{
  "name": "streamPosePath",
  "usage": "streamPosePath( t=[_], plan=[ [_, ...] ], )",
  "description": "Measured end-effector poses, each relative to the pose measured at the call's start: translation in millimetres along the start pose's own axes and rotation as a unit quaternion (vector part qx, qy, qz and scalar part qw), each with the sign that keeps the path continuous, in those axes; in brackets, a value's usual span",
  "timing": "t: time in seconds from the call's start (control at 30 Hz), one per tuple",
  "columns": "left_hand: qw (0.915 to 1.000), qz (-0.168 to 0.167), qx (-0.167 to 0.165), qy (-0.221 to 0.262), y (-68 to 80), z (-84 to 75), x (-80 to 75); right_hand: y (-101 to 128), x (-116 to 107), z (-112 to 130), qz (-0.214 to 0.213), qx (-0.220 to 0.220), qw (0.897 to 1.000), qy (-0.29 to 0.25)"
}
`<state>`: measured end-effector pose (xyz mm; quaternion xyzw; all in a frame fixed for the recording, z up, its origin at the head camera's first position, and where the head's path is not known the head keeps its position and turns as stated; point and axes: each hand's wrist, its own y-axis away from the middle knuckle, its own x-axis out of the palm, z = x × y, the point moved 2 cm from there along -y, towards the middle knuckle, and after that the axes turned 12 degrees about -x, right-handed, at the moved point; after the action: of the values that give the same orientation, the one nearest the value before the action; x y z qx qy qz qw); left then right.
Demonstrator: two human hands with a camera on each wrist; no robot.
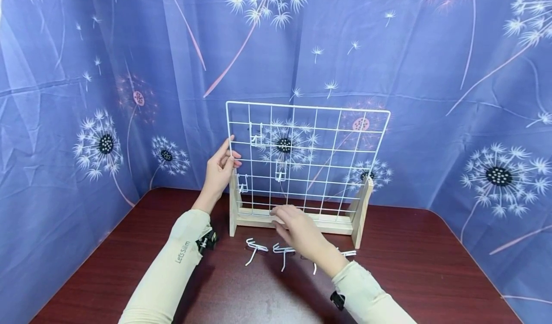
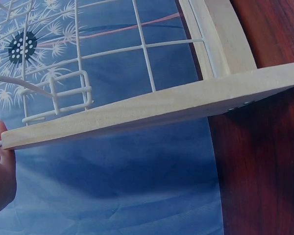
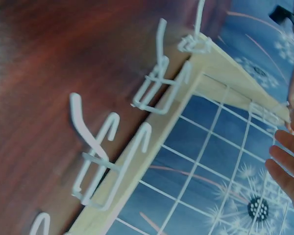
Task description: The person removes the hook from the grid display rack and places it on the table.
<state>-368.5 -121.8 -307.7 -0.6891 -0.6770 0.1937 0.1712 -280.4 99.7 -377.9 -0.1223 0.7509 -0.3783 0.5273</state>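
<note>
A white wire grid panel (image 1: 316,148) stands upright in a pale wooden stand (image 1: 361,214). My left hand (image 1: 220,169) pinches the grid's left edge wire just above the stand's left post (image 2: 152,107). Three white wire hooks hang on the left part of the grid: an upper hook (image 1: 256,140), a middle hook (image 1: 280,174) and a lower hook (image 1: 243,186). In front of the grid's lower part hovers my right hand (image 1: 297,225), its fingers loosely bent with nothing visible in them. The right wrist view shows the right hand's fingers (image 3: 286,161) apart from any hook.
Several loose white hooks lie in a row on the dark red table (image 1: 422,271) before the stand, among them a left hook (image 1: 256,248) and another hook (image 1: 283,250); the right forearm partly hides the row. Blue dandelion-print cloth (image 1: 388,75) encloses the back and sides.
</note>
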Motion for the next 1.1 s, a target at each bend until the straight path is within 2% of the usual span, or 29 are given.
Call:
streamPosePath(
  t=[0.23, 0.53, 0.77, 0.93, 1.1],
  plan=[
    [1.0, 0.005, 0.0, -0.001, 0.2, -0.8, -0.3, -9, -13, -11, -0.083, 0.064, 0.994, 0.025],
    [1.0, 0.004, 0.001, -0.004, 0.5, -0.6, -0.5, -20, -12, -19, -0.167, 0.148, 0.974, 0.025],
    [1.0, 0.005, -0.004, 0.001, 1.1, 1.4, -0.7, -28, 0, -23, -0.204, 0.213, 0.955, -0.006],
    [1.0, 0.002, -0.003, 0.001, 1.2, 1.8, -0.4, -34, 9, -22, -0.231, 0.23, 0.945, -0.009],
    [1.0, 0.001, 0.002, -0.001, -0.1, 1.5, -0.3, -40, 16, -21, -0.242, 0.241, 0.94, -0.01]
  ],
)
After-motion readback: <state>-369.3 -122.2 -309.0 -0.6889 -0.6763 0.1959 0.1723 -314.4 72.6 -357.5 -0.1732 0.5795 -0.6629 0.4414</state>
